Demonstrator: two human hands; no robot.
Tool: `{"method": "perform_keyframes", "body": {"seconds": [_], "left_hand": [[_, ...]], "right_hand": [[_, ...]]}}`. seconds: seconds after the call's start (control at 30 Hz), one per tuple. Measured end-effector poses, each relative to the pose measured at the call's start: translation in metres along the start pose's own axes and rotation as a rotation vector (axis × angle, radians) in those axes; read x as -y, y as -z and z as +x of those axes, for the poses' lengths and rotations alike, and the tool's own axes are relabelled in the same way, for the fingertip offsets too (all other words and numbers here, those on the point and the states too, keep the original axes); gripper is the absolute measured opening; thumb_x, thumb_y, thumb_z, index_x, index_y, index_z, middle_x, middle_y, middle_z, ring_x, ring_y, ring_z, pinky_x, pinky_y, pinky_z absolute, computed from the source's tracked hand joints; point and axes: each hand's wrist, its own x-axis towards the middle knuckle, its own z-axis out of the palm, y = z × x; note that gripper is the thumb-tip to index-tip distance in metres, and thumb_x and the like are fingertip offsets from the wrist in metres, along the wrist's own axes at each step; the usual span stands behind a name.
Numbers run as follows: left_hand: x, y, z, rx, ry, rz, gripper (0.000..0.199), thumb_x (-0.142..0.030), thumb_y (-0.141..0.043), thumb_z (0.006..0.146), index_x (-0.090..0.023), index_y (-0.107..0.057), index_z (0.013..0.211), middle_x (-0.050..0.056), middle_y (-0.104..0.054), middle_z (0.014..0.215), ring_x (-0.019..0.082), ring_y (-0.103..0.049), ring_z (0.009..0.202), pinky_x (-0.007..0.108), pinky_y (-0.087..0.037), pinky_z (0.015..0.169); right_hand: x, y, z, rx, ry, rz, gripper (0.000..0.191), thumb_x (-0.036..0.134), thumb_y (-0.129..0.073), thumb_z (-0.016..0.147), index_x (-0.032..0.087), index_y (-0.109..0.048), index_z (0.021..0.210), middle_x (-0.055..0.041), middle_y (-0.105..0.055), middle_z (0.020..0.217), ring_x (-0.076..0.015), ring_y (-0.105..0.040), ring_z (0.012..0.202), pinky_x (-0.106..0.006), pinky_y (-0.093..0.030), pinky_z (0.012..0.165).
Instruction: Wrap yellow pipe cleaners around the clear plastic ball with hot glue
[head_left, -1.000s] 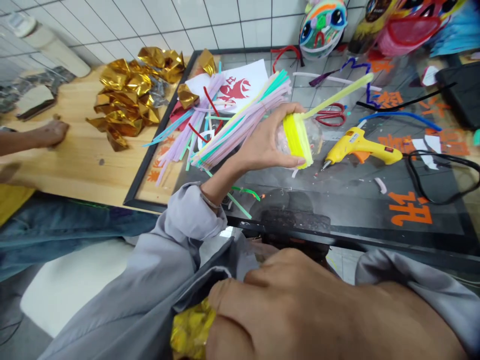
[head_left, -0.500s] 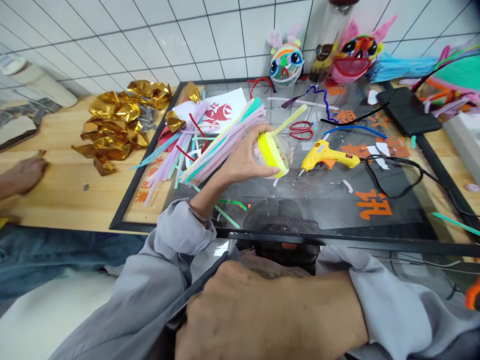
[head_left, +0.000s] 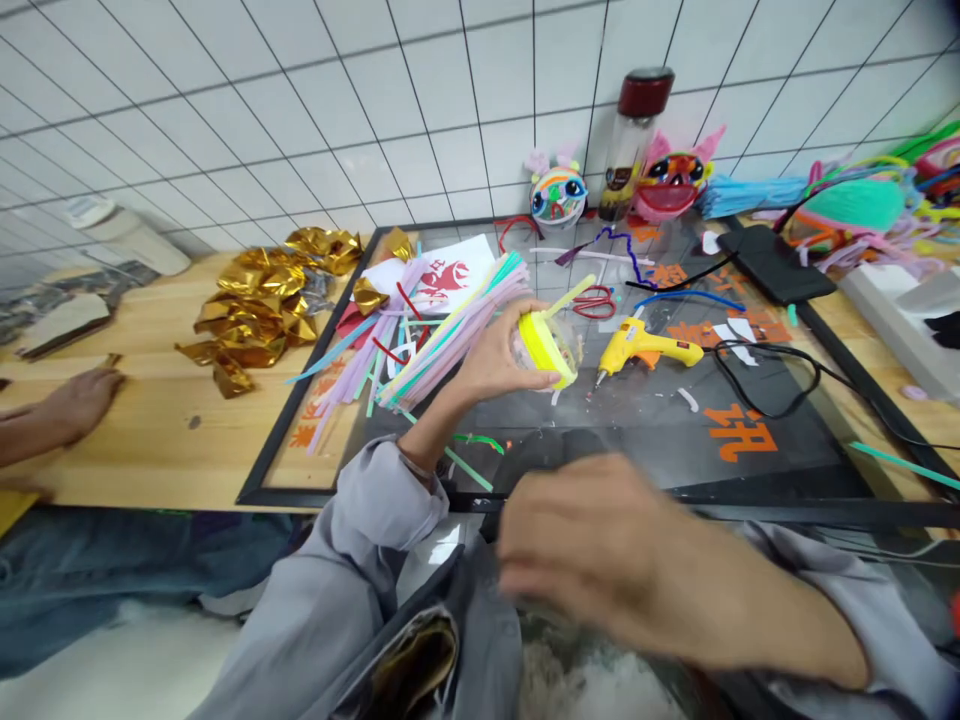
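Note:
My left hand (head_left: 495,362) is wrapped round a clear plastic ball (head_left: 538,342) with a bright yellow band about it, held above the glass-topped board. From the band a yellow strip (head_left: 571,297) sticks up to the right. My right hand (head_left: 600,550) hovers in front of my body, nearer the camera, smeared by motion; its fingers look bent, and their inner side is hidden. A yellow hot glue gun (head_left: 637,346) lies right of the ball, and red-handled scissors (head_left: 596,302) lie behind it. A bundle of pastel pipe cleaners (head_left: 457,335) is left of the ball.
Crumpled gold foil (head_left: 259,305) lies on the wooden table at left, near another person's hand (head_left: 86,405). Two decorated animal-face balls (head_left: 559,195) and a red-lidded bottle (head_left: 622,165) stand by the tiled wall. A black phone (head_left: 776,265) and the glue gun's cable (head_left: 814,375) are at right.
My right hand has risen from my lap area toward the board's front edge and moved right. My left hand keeps holding the ball. The view has tilted upward.

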Motion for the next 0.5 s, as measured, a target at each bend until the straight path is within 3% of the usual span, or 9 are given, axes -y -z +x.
{"method": "perform_keyframes", "body": {"seconds": [0.1, 0.2, 0.23, 0.3, 0.37, 0.5], "left_hand": [[-0.003, 0.002, 0.0, 0.019, 0.008, 0.009, 0.084, -0.043, -0.083, 0.054, -0.017, -0.049, 0.125, 0.013, -0.058, 0.133, 0.033, -0.054, 0.128, 0.047, -0.041, 0.112], [-0.006, 0.006, 0.0, 0.07, 0.005, -0.003, 0.083, -0.04, -0.084, 0.053, -0.017, -0.05, 0.125, 0.013, -0.059, 0.133, 0.032, -0.056, 0.125, 0.048, -0.043, 0.11], [-0.007, 0.008, 0.0, 0.09, 0.004, -0.003, 0.083, -0.04, -0.085, 0.053, -0.018, -0.05, 0.125, 0.013, -0.059, 0.133, 0.032, -0.057, 0.124, 0.049, -0.043, 0.11], [-0.01, 0.012, -0.001, 0.131, 0.005, 0.002, 0.082, -0.041, -0.085, 0.054, -0.02, -0.05, 0.125, 0.012, -0.059, 0.133, 0.033, -0.057, 0.124, 0.05, -0.043, 0.11], [-0.013, 0.015, -0.001, 0.167, -0.006, 0.027, 0.082, -0.041, -0.085, 0.056, -0.02, -0.05, 0.127, 0.013, -0.056, 0.137, 0.033, -0.055, 0.128, 0.052, -0.041, 0.112], [-0.016, 0.018, -0.001, 0.194, -0.095, 0.102, 0.08, -0.043, -0.085, 0.056, -0.022, -0.052, 0.126, 0.013, -0.054, 0.137, 0.034, -0.051, 0.132, 0.054, -0.038, 0.115]], "right_hand": [[-0.035, 0.028, -0.018, -0.334, -0.256, -0.012, 0.019, 0.023, -0.056, 0.097, 0.018, -0.065, 0.081, -0.0006, -0.069, 0.075, -0.0101, -0.062, 0.067, -0.022, -0.045, 0.063], [-0.077, 0.039, -0.02, -0.687, -0.483, -0.119, 0.015, 0.027, -0.061, 0.093, 0.019, -0.068, 0.082, -0.0008, -0.068, 0.072, -0.0123, -0.06, 0.063, -0.025, -0.045, 0.061], [-0.089, 0.04, -0.019, -0.737, -0.512, -0.128, 0.012, 0.029, -0.064, 0.091, 0.019, -0.07, 0.091, -0.0019, -0.069, 0.076, -0.0131, -0.06, 0.064, -0.026, -0.046, 0.06], [-0.108, 0.041, -0.012, -0.726, -0.518, -0.154, 0.03, 0.035, -0.073, 0.082, 0.017, -0.07, 0.106, -0.0039, -0.07, 0.083, -0.0153, -0.06, 0.067, -0.028, -0.046, 0.061], [-0.118, 0.042, -0.004, -0.7, -0.503, -0.152, 0.039, 0.039, -0.076, 0.078, 0.017, -0.07, 0.109, -0.0048, -0.07, 0.084, -0.0161, -0.06, 0.069, -0.029, -0.046, 0.062], [-0.123, 0.044, 0.005, -0.71, -0.434, -0.102, 0.02, 0.036, -0.065, 0.087, 0.018, -0.074, 0.09, -0.0051, -0.073, 0.082, -0.0157, -0.062, 0.069, -0.029, -0.046, 0.063]]}}
